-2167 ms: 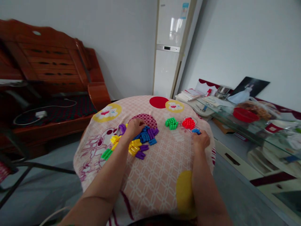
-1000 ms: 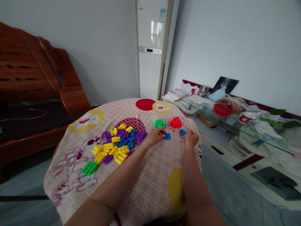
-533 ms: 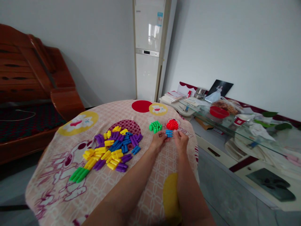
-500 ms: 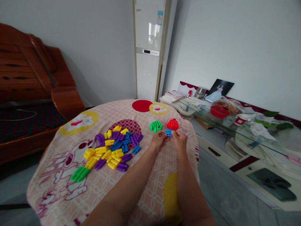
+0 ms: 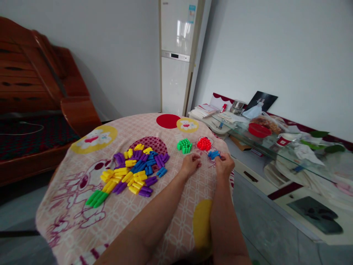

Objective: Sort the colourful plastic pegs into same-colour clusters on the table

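My right hand (image 5: 224, 164) is at the right side of the round table, its fingers closed on a blue plastic toy piece (image 5: 214, 154). Whether this is one piece or several touching ones I cannot tell. My left hand (image 5: 191, 164) hovers over the cloth with loosely curled fingers and nothing visible in them. Just beyond it stands a cluster of green pieces (image 5: 184, 145). A cluster of red pieces (image 5: 204, 144) stands beyond the blue one. A loose pile of yellow pieces (image 5: 121, 171), purple pieces (image 5: 145, 191) and blue pieces (image 5: 149, 170) lies to the left.
Joined green pieces (image 5: 96, 198) lie at the pile's near left end. A patterned cloth (image 5: 171, 206) covers the table. On the right is a glass-topped cabinet (image 5: 292, 158) with a red bowl (image 5: 259, 130) and papers. A wooden bench (image 5: 74, 106) stands at left.
My right hand has moved right with the blue piece, away from my left hand. My left hand has let go of it and loosened. The view has shifted slightly.
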`<state>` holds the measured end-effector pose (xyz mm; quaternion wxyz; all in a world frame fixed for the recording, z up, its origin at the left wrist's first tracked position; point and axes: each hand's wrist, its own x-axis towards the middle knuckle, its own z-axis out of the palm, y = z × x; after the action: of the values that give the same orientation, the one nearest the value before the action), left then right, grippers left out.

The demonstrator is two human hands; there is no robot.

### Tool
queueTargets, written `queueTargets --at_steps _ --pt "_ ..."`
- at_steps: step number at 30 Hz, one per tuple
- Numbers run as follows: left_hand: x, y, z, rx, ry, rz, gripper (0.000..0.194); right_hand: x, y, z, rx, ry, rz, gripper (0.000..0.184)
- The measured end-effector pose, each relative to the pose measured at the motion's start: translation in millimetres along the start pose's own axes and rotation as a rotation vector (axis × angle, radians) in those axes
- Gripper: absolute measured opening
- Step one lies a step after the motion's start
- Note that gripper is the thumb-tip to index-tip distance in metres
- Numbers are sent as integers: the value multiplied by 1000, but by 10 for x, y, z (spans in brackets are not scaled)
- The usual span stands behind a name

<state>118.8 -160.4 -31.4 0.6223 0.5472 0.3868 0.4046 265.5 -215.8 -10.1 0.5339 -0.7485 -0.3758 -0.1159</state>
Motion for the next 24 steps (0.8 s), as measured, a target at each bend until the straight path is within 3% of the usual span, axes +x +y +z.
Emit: queueTargets --at_steps 5,8,19,24 --pt "-26 5 -14 148 -27 69 19 -22 2 8 -203 -178 -44 18" --pt "-39 8 -15 172 -34 71 20 -23 36 42 -252 -207 -60 17" --pt "-63 -23 -13 204 -37 101 21 -18 147 111 -198 -182 -61 25" --pt "-88 166 -160 436 -21 219 18 -15 147 90 -181 -83 -22 35"
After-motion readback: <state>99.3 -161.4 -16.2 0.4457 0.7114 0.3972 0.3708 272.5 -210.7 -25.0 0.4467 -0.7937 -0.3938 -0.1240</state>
